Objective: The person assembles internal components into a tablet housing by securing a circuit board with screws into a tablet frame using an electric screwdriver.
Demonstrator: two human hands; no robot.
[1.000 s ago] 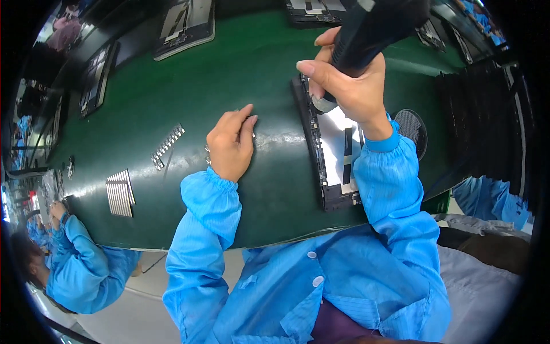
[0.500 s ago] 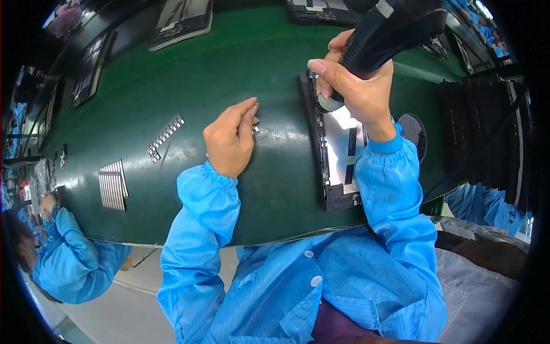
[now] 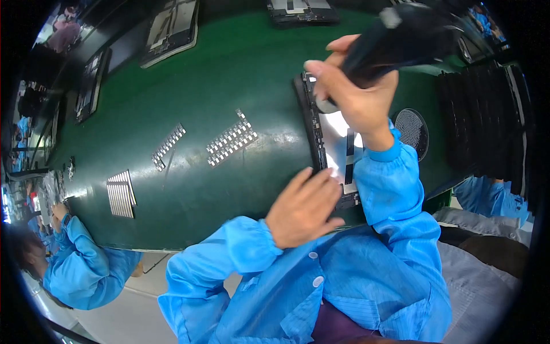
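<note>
My right hand is wrapped round a black hand-held power tool, blurred by motion, above the far end of an opened tablet-like device. A round pale piece shows below my right fingers; I cannot tell whether it belongs to the tool. The device has a dark frame and a shiny silver inside. My left hand is open, fingers stretched, at the device's near left edge; whether it touches is unclear. Left of it lie a sheet of small black-and-white pieces and a narrower strip of such pieces.
A fan of striped silver strips lies on the green table. More opened devices stand along the far side. On the right are a round mesh disc and a dark stack. A co-worker sits at left.
My left hand has moved from over the sheet of small pieces to the device's near edge, its fingers spreading and uncovering the sheet. The right hand still holds the power tool over the device.
</note>
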